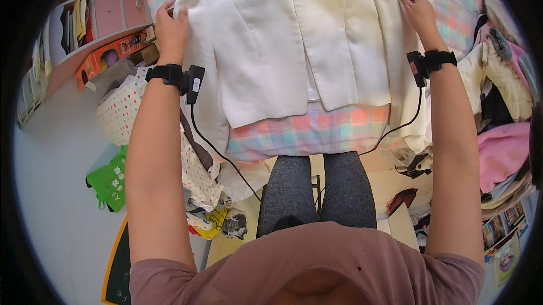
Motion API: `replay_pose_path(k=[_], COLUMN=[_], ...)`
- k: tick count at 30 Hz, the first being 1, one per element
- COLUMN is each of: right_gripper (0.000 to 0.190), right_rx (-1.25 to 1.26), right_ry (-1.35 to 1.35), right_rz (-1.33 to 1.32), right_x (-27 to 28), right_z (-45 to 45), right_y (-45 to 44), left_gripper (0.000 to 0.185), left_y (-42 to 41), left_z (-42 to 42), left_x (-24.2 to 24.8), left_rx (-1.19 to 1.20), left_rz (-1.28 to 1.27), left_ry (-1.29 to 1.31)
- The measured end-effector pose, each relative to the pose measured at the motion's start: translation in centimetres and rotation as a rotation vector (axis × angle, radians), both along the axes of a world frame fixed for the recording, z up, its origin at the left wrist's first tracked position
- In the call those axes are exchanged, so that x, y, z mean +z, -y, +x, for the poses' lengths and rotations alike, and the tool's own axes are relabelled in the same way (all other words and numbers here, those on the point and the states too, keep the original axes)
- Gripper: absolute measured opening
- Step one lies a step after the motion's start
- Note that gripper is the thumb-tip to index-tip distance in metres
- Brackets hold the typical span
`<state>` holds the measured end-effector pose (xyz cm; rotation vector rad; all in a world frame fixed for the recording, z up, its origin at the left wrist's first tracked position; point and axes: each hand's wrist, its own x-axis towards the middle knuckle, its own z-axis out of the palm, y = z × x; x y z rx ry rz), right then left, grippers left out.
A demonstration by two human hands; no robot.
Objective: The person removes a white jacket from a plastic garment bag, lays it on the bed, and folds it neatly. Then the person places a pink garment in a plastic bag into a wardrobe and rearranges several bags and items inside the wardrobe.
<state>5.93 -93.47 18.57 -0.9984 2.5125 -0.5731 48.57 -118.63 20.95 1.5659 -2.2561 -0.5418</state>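
A white collarless jacket (271, 42) lies spread out, front side up, on a pastel plaid bed cover (305, 131). Its front edges part towards the hem and its sleeves run down at both sides. At the shoulder of the sleeve on the left, my left hand (173, 29) holds the fabric between thumb and fingers. My right hand (413, 6) is at the outer edge of the other sleeve, thumb and fingers slightly bent; whether it pinches cloth I cannot tell. Each wrist wears a black strap with a small cabled device.
White dotted fabric (121, 110) and a green bag (111, 182) are at the left, near a pink-and-white drawer cabinet (109, 12) and an orange box (114, 52). Clothes, including a pink garment (505, 152), are heaped at the right. A yellow bag (215, 222) lies low.
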Motion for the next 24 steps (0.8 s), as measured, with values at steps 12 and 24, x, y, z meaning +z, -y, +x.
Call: replay_pose_path(k=[12, 24], right_gripper=[0.083, 0.048], right_rx=[0.129, -0.552], right_ry=[0.149, 0.280], right_rz=[0.115, -0.198], right_x=[3.5, 5.8], right_z=[6.4, 0.7], right_y=[-20.6, -29.7], left_gripper=[0.082, 0.102], left_y=[-15.7, -23.4], left_z=[7.0, 23.4], left_x=[1.7, -0.6], left_rx=[-0.270, 0.202], left_rz=[0.106, 0.590], left_ry=[0.321, 0.263])
